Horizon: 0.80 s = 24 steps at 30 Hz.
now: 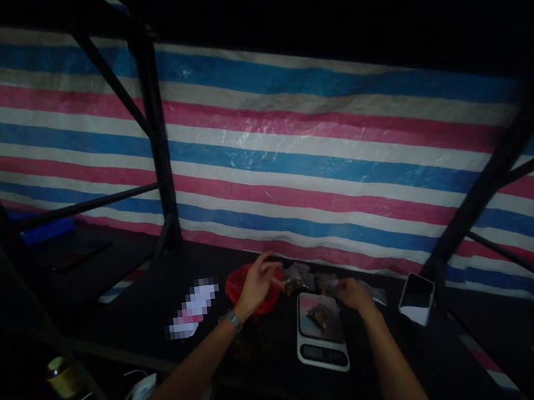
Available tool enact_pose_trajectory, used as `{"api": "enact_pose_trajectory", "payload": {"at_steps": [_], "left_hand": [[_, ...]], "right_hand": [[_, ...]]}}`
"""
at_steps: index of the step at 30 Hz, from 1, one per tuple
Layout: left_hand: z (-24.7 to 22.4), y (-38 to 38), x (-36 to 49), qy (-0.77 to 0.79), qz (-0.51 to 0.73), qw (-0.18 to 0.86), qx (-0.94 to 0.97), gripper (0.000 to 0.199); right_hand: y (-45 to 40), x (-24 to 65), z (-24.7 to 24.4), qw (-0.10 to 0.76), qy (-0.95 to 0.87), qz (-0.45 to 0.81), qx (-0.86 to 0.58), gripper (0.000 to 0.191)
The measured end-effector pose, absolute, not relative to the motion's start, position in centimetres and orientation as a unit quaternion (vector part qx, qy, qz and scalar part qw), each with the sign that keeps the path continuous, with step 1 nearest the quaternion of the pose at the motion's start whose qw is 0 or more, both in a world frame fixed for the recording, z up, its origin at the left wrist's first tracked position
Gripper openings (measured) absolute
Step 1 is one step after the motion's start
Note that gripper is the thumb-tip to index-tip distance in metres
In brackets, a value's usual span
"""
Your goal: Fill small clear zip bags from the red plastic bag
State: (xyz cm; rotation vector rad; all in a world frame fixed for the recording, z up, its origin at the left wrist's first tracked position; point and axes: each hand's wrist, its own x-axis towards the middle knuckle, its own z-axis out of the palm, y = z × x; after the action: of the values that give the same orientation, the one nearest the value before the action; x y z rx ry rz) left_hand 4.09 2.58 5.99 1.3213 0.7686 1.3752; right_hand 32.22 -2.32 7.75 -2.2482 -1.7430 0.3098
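My left hand [258, 285], with a watch on its wrist, reaches over a red plastic bag [240, 281]. Its fingers are stretched out and apart, with nothing visible between them. My right hand [354, 294] is just beyond the right side of a digital scale [323, 349], its fingers curled together; what they hold, if anything, is too dark to make out. On the scale's plate lies a small clear bag of dark bits [320, 315]. Other small filled clear bags [296, 279] lie behind the scale, and a clear plastic bag [376, 293] shows right of my right hand.
A phone [416, 298] lies at the right, near a slanted dark frame bar [479, 187]. A blurred-out white paper [193, 309] is on the dark table [141, 326] at the left. Behind stands a striped plastic sheet [309, 149]. A yellowish jar [62, 377] is lower left.
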Motion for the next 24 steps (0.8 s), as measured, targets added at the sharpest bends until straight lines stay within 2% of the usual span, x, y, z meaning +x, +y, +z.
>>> {"api": "enact_pose_trajectory", "payload": {"at_steps": [4,9,15,20,24], "left_hand": [[5.0,2.8,5.1,0.302,0.566,0.515,0.569,0.044],[4.3,2.7,7.4,0.275,0.572,0.494,0.594,0.050],[2.8,3.2,9.5,0.300,0.538,0.485,0.620,0.035],[0.7,3.7,9.8,0.325,0.530,0.500,0.603,0.025],[0.1,3.8,9.2,0.346,0.529,0.539,0.556,0.032]], "right_hand": [[-3.2,33.6,6.6,0.130,-0.579,0.195,-0.781,0.037],[-3.6,34.2,4.6,0.158,-0.569,0.243,-0.770,0.038],[-3.6,34.7,2.5,0.270,-0.550,0.261,-0.746,0.015],[-2.8,33.2,3.3,0.371,-0.545,0.269,-0.702,0.018],[-1.5,29.8,6.4,0.417,-0.585,0.303,-0.626,0.017]]}}
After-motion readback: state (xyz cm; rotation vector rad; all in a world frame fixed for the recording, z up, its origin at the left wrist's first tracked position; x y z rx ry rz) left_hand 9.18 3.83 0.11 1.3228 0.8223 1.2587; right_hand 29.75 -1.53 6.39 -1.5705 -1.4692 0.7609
